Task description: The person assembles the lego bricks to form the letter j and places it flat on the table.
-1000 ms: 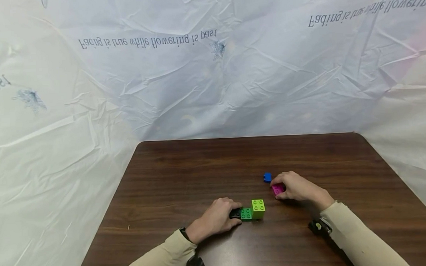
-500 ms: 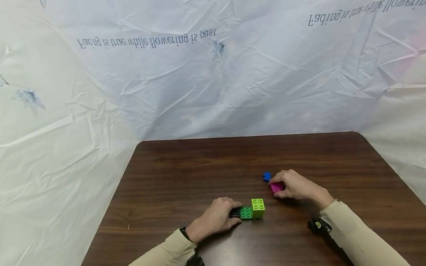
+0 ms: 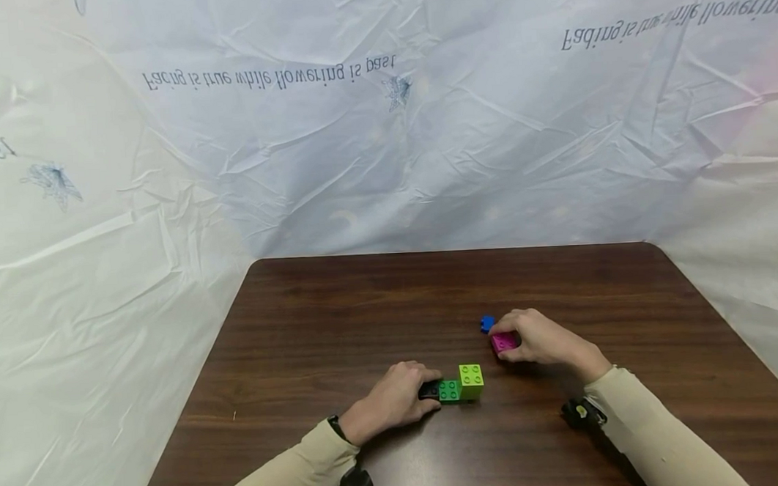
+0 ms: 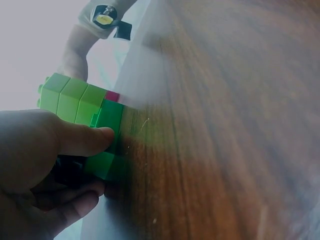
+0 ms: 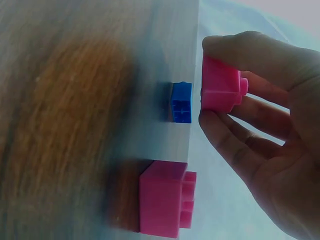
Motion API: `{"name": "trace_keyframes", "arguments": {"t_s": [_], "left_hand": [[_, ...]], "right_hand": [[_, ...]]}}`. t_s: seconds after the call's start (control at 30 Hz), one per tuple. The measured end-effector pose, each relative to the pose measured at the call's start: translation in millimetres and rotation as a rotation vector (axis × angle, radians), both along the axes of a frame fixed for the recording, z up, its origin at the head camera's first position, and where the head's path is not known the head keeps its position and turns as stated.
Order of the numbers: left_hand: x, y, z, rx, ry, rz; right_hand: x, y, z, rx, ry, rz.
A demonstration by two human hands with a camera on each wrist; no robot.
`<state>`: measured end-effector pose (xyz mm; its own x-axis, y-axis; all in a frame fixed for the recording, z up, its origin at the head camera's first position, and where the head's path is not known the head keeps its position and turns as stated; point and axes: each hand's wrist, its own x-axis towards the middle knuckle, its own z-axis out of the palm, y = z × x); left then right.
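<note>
My left hand pinches a black toy brick between thumb and fingers. A green brick adjoins it, and lime-green bricks rise at the right end. From the left wrist, the lime part shows as a stack of three; my thumb lies along the green side. To the right, thumb and fingers of my right hand grip a pink brick, studs toward the palm. A blue brick lies just beyond those fingertips. A second pink brick, hidden in the head view, sits nearer the right wrist.
The bricks are on a dark brown wood-grain table with rounded far corners. A pale, wrinkled sheet with printed lettering hangs behind and along the sides. Both wrists wear black camera straps.
My right hand has shifted slightly left and away from me, carrying the pink brick closer to the blue one. The left hand keeps its place on the black brick.
</note>
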<state>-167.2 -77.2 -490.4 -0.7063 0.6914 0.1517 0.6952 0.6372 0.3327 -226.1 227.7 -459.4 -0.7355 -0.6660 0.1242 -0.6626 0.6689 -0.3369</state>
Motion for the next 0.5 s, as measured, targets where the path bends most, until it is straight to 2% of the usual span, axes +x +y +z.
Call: {"name": "trace_keyframes", "arguments": {"t_s": [0.5], "left_hand": [[1.1, 0.2, -0.7, 0.017, 0.003, -0.004]], "right_hand": [[5.0, -6, 12.1, -0.054, 0.025, 0.022]]}}
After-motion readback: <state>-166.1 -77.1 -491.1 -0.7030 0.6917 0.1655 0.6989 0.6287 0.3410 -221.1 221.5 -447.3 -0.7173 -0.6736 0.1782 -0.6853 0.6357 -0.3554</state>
